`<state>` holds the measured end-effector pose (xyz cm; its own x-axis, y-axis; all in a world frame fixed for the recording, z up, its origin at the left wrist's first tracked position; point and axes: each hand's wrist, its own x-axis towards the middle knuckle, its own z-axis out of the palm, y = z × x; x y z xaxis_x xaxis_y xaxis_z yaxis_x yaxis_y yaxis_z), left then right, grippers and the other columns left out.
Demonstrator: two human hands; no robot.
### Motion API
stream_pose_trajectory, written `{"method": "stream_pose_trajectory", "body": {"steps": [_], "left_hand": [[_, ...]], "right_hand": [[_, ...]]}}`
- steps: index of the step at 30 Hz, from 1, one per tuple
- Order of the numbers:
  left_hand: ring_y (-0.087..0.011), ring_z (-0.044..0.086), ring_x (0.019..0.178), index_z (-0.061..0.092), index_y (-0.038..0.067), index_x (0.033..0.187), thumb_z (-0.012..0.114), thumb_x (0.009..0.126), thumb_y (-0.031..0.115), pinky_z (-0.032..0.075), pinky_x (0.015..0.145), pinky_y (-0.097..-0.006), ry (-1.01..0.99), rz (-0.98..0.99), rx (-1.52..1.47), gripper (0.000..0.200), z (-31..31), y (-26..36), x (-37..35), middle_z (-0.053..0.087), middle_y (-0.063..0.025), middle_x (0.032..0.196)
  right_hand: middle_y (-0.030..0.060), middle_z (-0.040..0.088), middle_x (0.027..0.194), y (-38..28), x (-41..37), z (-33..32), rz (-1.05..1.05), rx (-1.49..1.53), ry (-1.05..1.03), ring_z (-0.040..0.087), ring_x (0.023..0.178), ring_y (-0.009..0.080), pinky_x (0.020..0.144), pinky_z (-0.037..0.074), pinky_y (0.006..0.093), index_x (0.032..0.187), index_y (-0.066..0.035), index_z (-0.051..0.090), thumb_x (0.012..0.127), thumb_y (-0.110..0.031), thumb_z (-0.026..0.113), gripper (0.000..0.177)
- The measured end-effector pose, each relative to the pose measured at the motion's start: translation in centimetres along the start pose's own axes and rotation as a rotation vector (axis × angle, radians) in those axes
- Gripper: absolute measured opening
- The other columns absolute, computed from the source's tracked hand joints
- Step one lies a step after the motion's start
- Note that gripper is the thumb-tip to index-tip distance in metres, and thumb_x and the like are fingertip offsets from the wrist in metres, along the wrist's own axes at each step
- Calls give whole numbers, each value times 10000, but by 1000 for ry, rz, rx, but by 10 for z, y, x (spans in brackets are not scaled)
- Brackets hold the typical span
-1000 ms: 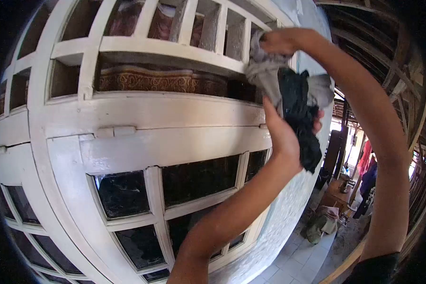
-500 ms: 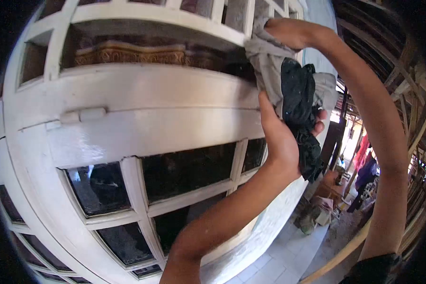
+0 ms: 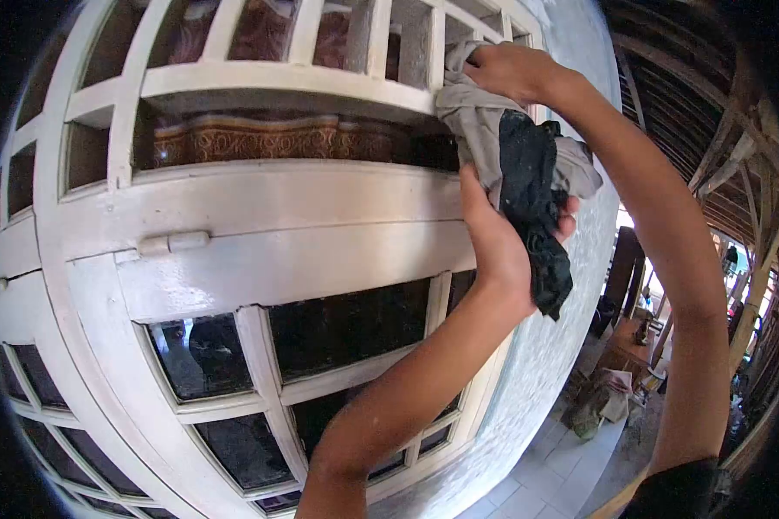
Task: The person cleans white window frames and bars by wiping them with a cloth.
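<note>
A bundle of grey cloth [image 3: 472, 117] and black cloth [image 3: 528, 164] is held up against the right side of a white window frame. From below, my left hand [image 3: 502, 246] cups the bundle, its thumb on the near side and its fingertips showing past the far edge. Higher up, my right hand [image 3: 515, 71] is closed on the top of the grey cloth, pressed near the upper lattice bars [image 3: 381, 43]. The cloth and the bend of the wrist hide part of the right fingers.
Below the lattice are a white rail with a hinge [image 3: 175, 243] and dark glass panes [image 3: 346, 329]. Patterned curtain fabric [image 3: 268, 143] shows behind the opening. A pale wall [image 3: 537, 346] runs to the right, with floor tiles [image 3: 537, 467], clutter [image 3: 597, 406] and wooden poles [image 3: 757, 285] beyond.
The view has shifted, so more of the upper lattice shows and the frame sits lower. Both hands stay on the cloth bundle, with the right hand still at its top.
</note>
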<state>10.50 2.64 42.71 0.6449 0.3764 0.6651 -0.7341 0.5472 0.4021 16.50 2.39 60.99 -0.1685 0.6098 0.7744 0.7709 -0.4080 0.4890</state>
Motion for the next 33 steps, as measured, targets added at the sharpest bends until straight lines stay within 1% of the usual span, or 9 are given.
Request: {"method": "stream_pose_trajectory", "body": {"steps": [3, 6, 14, 20, 23, 24, 28, 29, 33], "left_hand": [[-214, 581, 617, 576, 33, 995, 222, 851, 680, 472, 576, -307, 66, 11, 36, 751, -4, -10, -28, 604, -119, 754], [-217, 595, 640, 578, 38, 1021, 217, 857, 671, 469, 593, -311, 139, 13, 53, 747, -1, -11, -34, 615, -122, 787], [-198, 567, 566, 563, 39, 944, 226, 870, 651, 461, 489, -271, -69, 57, 80, 703, 21, 17, 16, 582, -95, 730], [-231, 582, 597, 564, 24, 951, 210, 858, 670, 481, 538, -316, 1, 44, 47, 742, 10, 5, -16, 587, -125, 748], [-245, 603, 650, 570, 21, 981, 209, 849, 681, 485, 560, -324, 39, 69, 15, 763, 3, -4, -43, 599, -130, 769], [-255, 610, 666, 572, 21, 1001, 219, 848, 673, 485, 561, -334, 96, 27, -13, 757, 0, -4, -47, 603, -128, 789], [-262, 611, 647, 562, 30, 1031, 232, 850, 667, 488, 568, -336, 108, 7, 2, 741, -5, 11, -49, 601, -122, 816], [-262, 612, 648, 558, 31, 1038, 234, 850, 668, 489, 572, -336, 77, -18, -14, 740, -9, 13, -47, 601, -123, 821], [-258, 616, 669, 549, 40, 1055, 234, 846, 683, 493, 590, -335, 123, 9, 44, 746, -3, 14, -51, 597, -122, 823]], "right_hand": [[209, 622, 1041, 6, -23, 16, -144, 9, -84, 592, 994, 365, 866, 462, 438, 1059, -33, 614, 899, -419, 307, 519], [210, 615, 1059, -3, -32, 6, -68, 67, -71, 591, 992, 371, 868, 455, 460, 1069, -42, 611, 888, -434, 329, 516], [201, 590, 1112, 5, 31, -18, 25, 1, -28, 565, 1023, 373, 820, 472, 446, 1081, -68, 584, 854, -452, 391, 486], [252, 583, 1088, 6, 14, 3, -450, -33, -208, 577, 1010, 356, 837, 457, 418, 1064, 26, 566, 902, -364, 330, 484], [255, 594, 999, -8, -25, -4, -194, 448, -376, 589, 951, 344, 812, 455, 411, 1051, 65, 542, 926, -303, 303, 456], [246, 588, 951, -15, -32, 7, 34, 549, -208, 593, 892, 331, 799, 452, 404, 1052, 64, 517, 933, -305, 292, 449], [270, 579, 1040, -21, -27, 9, -198, 138, -155, 578, 953, 377, 857, 435, 433, 1044, 54, 519, 927, -369, 284, 498], [272, 600, 946, -29, -41, 13, 13, 323, 70, 583, 900, 407, 831, 452, 448, 938, 44, 575, 916, -360, 323, 477], [252, 624, 863, -42, -48, -1, 88, 237, 119, 608, 836, 402, 787, 476, 459, 832, 24, 625, 885, -350, 338, 474]]}}
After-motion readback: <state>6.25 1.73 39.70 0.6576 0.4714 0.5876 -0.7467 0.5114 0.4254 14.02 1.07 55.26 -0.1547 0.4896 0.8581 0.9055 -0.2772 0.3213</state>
